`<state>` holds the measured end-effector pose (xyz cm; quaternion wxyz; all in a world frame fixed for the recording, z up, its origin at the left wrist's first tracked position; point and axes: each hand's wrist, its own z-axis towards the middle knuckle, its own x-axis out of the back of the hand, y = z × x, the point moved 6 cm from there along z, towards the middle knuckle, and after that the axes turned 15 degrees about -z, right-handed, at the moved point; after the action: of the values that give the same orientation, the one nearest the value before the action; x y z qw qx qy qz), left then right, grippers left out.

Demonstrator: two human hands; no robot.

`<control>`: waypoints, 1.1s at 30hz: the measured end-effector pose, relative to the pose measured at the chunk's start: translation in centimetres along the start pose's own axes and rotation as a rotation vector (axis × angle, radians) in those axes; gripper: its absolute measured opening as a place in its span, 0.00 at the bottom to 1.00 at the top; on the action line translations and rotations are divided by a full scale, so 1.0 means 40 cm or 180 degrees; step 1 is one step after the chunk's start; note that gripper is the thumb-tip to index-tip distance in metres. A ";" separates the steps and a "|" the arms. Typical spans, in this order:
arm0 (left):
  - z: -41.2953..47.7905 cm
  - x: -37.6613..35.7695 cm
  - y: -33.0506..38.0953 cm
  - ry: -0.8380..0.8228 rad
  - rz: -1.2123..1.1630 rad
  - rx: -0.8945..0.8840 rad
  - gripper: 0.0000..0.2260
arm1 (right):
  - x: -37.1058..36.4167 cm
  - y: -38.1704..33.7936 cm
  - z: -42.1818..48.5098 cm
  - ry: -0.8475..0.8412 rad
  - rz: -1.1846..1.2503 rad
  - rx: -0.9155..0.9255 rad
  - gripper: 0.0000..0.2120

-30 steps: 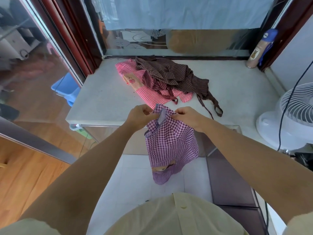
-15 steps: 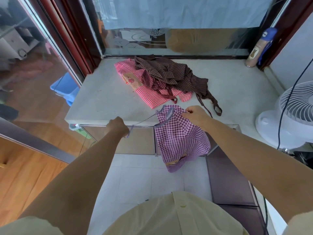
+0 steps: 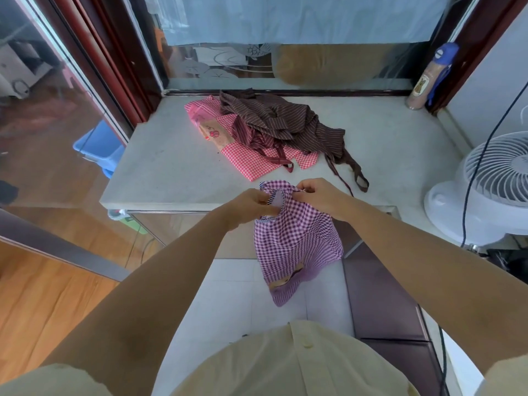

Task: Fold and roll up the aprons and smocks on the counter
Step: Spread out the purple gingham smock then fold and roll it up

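Left hand (image 3: 251, 205) returned to purple smock (image 3: 297, 241) collar beside right hand (image 3: 317, 195).

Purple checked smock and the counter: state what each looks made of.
Purple checked smock: thin woven cloth, probably cotton or a blend, matte; it hangs limp and creases softly. Counter: pale stone or stone-look slab, smooth with a dull sheen; mottled grey-white face, thick square edge.

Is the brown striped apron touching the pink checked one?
Touching. The head view shows the brown striped apron lying on the pink checked apron, covering part of it.
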<state>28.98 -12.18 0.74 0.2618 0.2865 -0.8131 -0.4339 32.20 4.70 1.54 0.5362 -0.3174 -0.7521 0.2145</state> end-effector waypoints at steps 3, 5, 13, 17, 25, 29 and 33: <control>0.007 -0.005 -0.024 -0.0101 0.0266 0.0014 0.15 | -0.001 0.013 0.001 -0.0041 0.0085 -0.0042 0.10; 0.005 0.009 -0.014 0.0197 -0.0017 -0.0379 0.11 | -0.002 0.018 0.003 -0.0063 0.0134 -0.0065 0.12; -0.011 0.045 -0.034 0.0331 0.0728 -0.0141 0.20 | 0.000 0.017 0.007 -0.0118 0.0096 -0.0090 0.12; -0.042 0.084 -0.018 0.0673 -0.0561 -0.0642 0.18 | 0.003 0.022 0.005 -0.0082 0.0101 -0.0106 0.13; -0.040 0.151 -0.098 0.0926 0.1775 0.0054 0.14 | 0.019 0.066 0.011 0.0199 -0.0232 -0.0296 0.13; -0.084 0.251 -0.211 0.1338 0.2549 0.1159 0.10 | 0.035 0.098 0.016 0.0442 -0.0420 -0.0471 0.12; -0.096 0.262 -0.232 0.1466 0.2009 0.1271 0.27 | 0.033 0.078 0.012 0.0356 -0.0414 -0.0341 0.10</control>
<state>26.47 -25.83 -3.47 0.4954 0.1583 -0.8492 -0.0917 32.22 7.85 0.18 0.5725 -0.3076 -0.7504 0.1206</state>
